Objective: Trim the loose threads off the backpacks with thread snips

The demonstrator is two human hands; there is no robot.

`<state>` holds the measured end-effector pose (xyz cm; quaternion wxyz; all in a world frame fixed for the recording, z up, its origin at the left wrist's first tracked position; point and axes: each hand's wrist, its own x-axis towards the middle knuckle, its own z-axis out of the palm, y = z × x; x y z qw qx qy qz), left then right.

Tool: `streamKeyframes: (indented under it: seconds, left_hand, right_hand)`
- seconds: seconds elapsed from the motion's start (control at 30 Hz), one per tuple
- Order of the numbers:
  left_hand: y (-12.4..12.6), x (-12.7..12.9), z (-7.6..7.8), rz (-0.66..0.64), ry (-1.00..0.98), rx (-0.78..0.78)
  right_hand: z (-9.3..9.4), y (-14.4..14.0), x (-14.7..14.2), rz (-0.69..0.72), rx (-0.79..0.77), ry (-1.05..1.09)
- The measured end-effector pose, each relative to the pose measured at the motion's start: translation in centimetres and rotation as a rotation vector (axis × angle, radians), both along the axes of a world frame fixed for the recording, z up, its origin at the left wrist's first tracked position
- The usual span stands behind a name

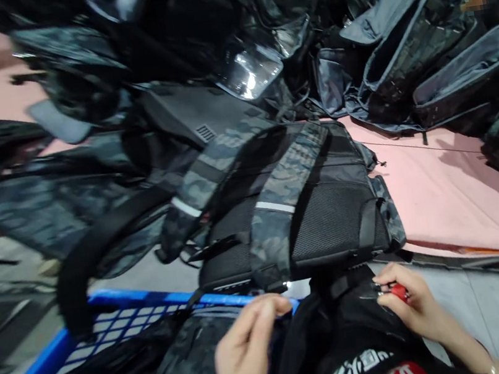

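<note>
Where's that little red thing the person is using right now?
The small red tool is pinched in the right hand, low and right of centre in the head view, just below the camouflage backpack and right of the blue crate.

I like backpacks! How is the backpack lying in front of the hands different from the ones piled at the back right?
The front backpack lies closed, back panel and straps facing up. The open backpacks gape wide, showing their linings. The front one lies flat; those lean in a pile. All share dark camouflage fabric on the pink table.

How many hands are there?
2. The left hand pinches dark fabric at the blue plastic crate's rim; the right hand holds a small red tool at bottom right.
</note>
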<state>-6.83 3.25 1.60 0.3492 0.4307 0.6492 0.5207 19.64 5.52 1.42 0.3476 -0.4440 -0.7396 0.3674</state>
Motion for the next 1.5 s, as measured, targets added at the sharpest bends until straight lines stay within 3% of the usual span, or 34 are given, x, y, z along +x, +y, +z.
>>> streamKeyframes:
  seconds: [0.07,0.13,0.23,0.43,0.53,0.6,0.67,0.73,0.83,0.97,1.0,1.1,1.13,1.2,1.27,1.33,1.4,1.5]
  left_hand:
    - [0.7,-2.6,-0.6,0.311,0.087,0.074]
    - [1.7,-4.8,-1.3,0.484,0.223,0.067]
    - [2.9,-6.2,-2.0,0.478,0.229,-0.038]
    - [2.6,-3.8,-2.2,0.292,-0.160,0.047]
    - [2.4,-3.7,-2.8,0.468,-0.207,0.210]
    - [2.7,-4.6,-3.3,0.665,-0.066,0.296]
    - [3.1,-6.1,-3.7,0.741,0.130,0.262]
    - [3.6,-8.0,-4.1,0.599,0.223,0.153]
    - [3.7,-10.1,-3.9,0.247,0.081,-0.032]
    - [1.5,-9.6,-1.0,0.221,0.011,-0.032]
    - [0.8,-8.8,0.2,0.132,0.000,-0.014]
    - [-0.9,-6.5,2.9,-0.479,0.125,-0.066]
    - [-1.0,-6.0,3.2,-0.500,0.202,-0.075]
    - [-0.5,-5.6,2.9,-0.286,0.282,-0.100]
    - [0.6,-5.7,1.7,-0.030,0.262,-0.123]
    - [2.2,-5.4,0.2,0.034,0.181,-0.125]
    - [4.1,-4.6,-0.9,0.069,-0.011,-0.058]
    - [7.2,-4.1,-1.8,0.238,-0.509,0.117]
  right_hand:
    - [-0.9,-0.3,0.2,-0.016,-0.024,0.005]
    - [-1.7,-0.6,0.2,-0.059,-0.037,0.009]
    - [-2.6,-0.9,0.2,-0.151,-0.034,0.050]
    - [-2.7,0.6,-0.6,-0.293,0.063,0.275]
    - [-3.0,1.6,-1.3,-0.367,0.015,0.234]
    - [-3.6,2.2,-1.6,-0.371,0.007,0.150]
    - [-4.3,2.5,-1.6,-0.380,0.022,0.083]
    - [-4.8,2.6,-1.8,-0.416,0.041,0.076]
    - [-5.1,2.4,-2.4,-0.471,0.065,0.142]
    - [-5.8,2.0,-3.2,-0.559,0.081,0.191]
    - [-6.3,2.0,-3.2,-0.585,0.074,0.210]
    - [-8.1,2.4,-2.9,-0.662,0.040,0.299]
    - [-8.7,2.6,-2.6,-0.684,0.039,0.315]
    - [-9.7,3.0,-2.2,-0.713,0.069,0.298]
    - [-10.2,3.2,-1.9,-0.713,0.109,0.237]
    - [-10.1,3.1,-2.0,-0.721,0.132,0.167]
    - [-9.5,2.8,-2.3,-0.733,0.164,0.114]
    - [-8.2,2.3,-2.5,-0.692,0.234,0.052]
